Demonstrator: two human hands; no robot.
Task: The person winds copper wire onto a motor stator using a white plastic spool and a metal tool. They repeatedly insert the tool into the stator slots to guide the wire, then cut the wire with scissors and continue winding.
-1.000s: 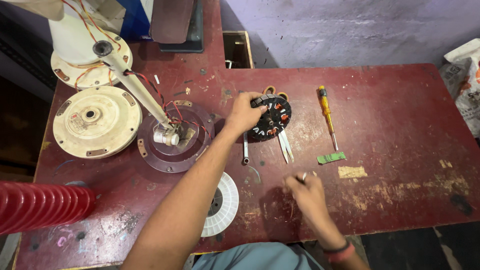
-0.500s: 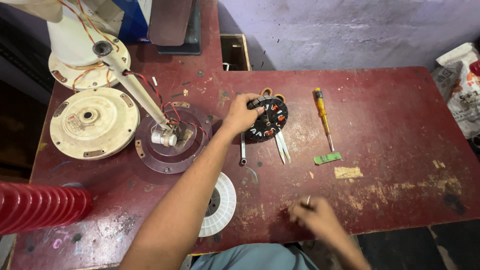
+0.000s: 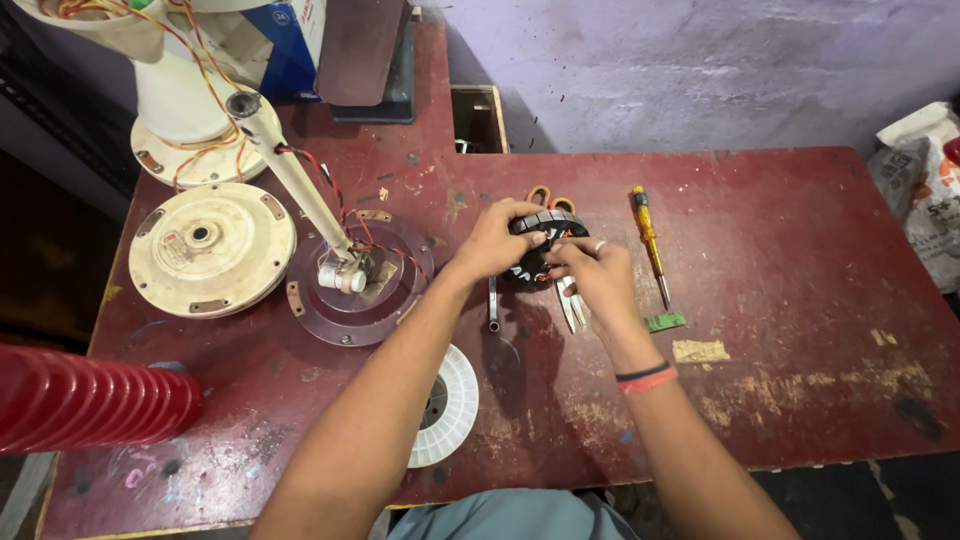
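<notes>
- Left hand (image 3: 497,240): fingers curled over the left rim of the round black stator with copper-coloured windings (image 3: 545,245); closed on it from the side.
- Right hand (image 3: 597,275): a ring on one finger, black and red bands at the wrist; fingertips pinched at the stator's lower right edge. Whether they grip a wire or only touch the winding cannot be told.
- Stator: flat on the worn dark-red wooden counter (image 3: 800,250), about midway along it, nearer the far edge than the near one.
- Orange-handled scissors (image 3: 545,195): handles show just beyond the stator.
- Metal tweezers (image 3: 572,305): on the counter below the right hand.
- Slim steel tool (image 3: 493,305): just left of the tweezers, pointing at the near edge.
- Yellow-handled screwdriver (image 3: 648,240): right of the stator, apart from it.
- Small green scrap (image 3: 665,321): by the screwdriver tip.
- Dark round fan plate with cream shaft and red wires (image 3: 345,290): left of the hands.
- Cream round motor cover (image 3: 205,250): near the left edge.
- White ribbed spool (image 3: 450,405): at the near edge, partly under the left forearm.
- Red ribbed hose (image 3: 90,400): near left corner.
</notes>
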